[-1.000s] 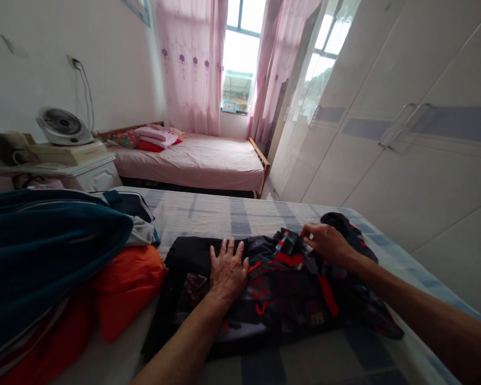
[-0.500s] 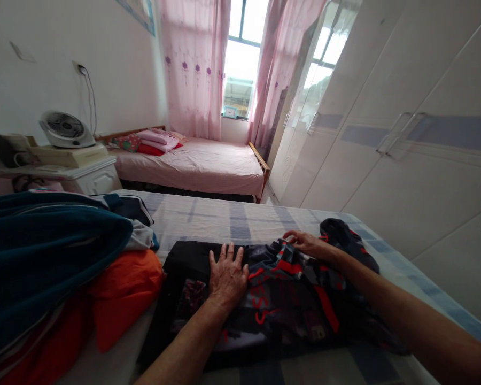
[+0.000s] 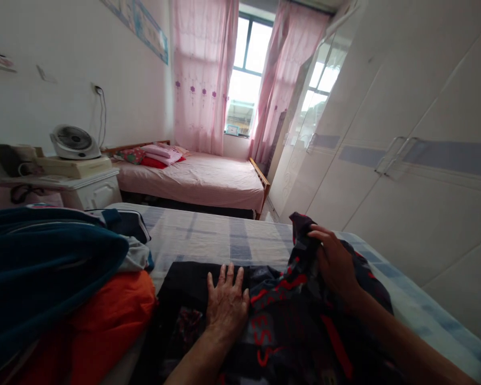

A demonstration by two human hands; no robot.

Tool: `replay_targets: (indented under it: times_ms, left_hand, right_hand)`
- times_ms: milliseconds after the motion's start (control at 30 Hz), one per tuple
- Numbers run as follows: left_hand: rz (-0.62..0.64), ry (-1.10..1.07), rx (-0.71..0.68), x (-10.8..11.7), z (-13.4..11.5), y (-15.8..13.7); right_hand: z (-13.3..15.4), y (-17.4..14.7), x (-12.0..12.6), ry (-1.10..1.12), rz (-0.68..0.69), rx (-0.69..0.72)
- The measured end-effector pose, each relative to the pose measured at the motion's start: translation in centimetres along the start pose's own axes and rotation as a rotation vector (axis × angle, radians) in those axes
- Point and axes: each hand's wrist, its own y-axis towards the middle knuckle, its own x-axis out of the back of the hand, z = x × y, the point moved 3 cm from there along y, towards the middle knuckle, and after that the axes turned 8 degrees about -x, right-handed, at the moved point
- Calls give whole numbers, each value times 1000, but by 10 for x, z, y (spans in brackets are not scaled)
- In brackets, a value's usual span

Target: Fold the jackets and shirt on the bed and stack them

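Observation:
A black garment with red lettering and patches (image 3: 282, 326) lies spread on the checked bed cover in front of me. My left hand (image 3: 226, 302) rests flat on its left part, fingers spread. With its fingers closed on the cloth, my right hand (image 3: 336, 262) lifts a dark, red-edged fold of the garment above the bed at the right. The garment's near edge runs out of view at the bottom.
At the left, a pile holds a dark teal garment (image 3: 52, 256) and an orange one (image 3: 112, 315). Beyond stand a pink-covered bed (image 3: 200, 174), a nightstand (image 3: 92, 187) with a fan (image 3: 75, 141), and a white wardrobe (image 3: 344, 176) along the right.
My right hand has closed on the garment and raised a fold of it off the bed. My left hand stays flat on the cloth. The view has tilted slightly upward.

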Motion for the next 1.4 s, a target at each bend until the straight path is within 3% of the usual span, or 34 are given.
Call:
replay_targets:
  times_ms: [67,167,267,367,533,600,667,833,1033,1233,1333,1400]
  left_hand:
    - [-2,2,-3,0,0,0]
    - [-8,12,-15,1,0,-1]
    - [71,19,0,1,1,0]
    - [184,32,9,-1,5,5]
    - [219,89,-2,-1,8,12]
    - [230,111,9,-1,8,12]
    - [235,136,12,-1,8,11]
    - [216,213,17,-2,9,12]
    - [204,291,59,1,10,10]
    - [195,306,64,-6,14,11]
    - [189,313,60,-9,16,12]
    - [189,318,60,-10,16,12]
  right_hand:
    - [23,-12,1,-11,-14,234]
    - [55,-45,-2,-58,129,549]
    - [68,-80,1,-28,277,705]
    - [43,-96,13,0,226,488]
    - [-70,-92,26,-313,180,-12]
    - [-110,-87,24,-429,265,-48]
    - [-132,-80,19,-475,369,-2]
    - [-129,-56,8,-408,521,137]
    - [-151,-44,14,-568,218,-283]
    - [-195,-66,-3,-584,177,-463]
    - [-212,-63,-1,-591,82,-597]
    - [-220,-57,2,-551,109,-695]
